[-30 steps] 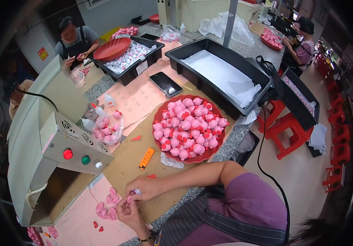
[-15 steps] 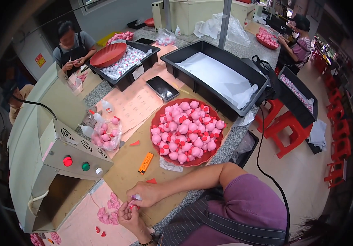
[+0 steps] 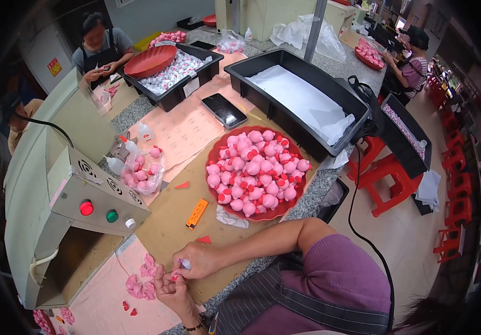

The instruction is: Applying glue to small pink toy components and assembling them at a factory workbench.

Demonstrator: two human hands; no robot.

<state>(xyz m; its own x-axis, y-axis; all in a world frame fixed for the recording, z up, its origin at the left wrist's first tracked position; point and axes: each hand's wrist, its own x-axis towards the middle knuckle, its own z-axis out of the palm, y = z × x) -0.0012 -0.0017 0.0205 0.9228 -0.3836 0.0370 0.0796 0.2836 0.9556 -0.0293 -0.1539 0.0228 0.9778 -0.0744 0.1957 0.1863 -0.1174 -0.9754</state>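
Observation:
My right hand (image 3: 200, 261) is closed around a small white and purple bottle (image 3: 185, 263), tilted down toward my left hand. My left hand (image 3: 174, 293) pinches a small red piece (image 3: 176, 277) between thumb and finger, right under the bottle. Its other fingers stick out loosely. Beside it, limp pink pieces (image 3: 140, 286) lie bunched on pink paper (image 3: 103, 296), with a few small red bits (image 3: 129, 308) nearer to me. Beyond my right forearm, a red bowl (image 3: 274, 215) is heaped with round pink figures (image 3: 254, 167) bearing red parts.
An orange box (image 3: 197, 214) lies left of the bowl. A beige machine (image 3: 70, 192) with buttons stands at left. Behind are a bag of pink figures (image 3: 140, 170), a phone (image 3: 223, 110) and a paper-lined black tray (image 3: 282, 131). Co-workers (image 3: 98, 53) sit across the table and farther right.
The view has shifted slightly. My hands have come a little apart, and the left fingers have loosened, leaving the red piece more exposed. My right hand keeps its hold on the bottle.

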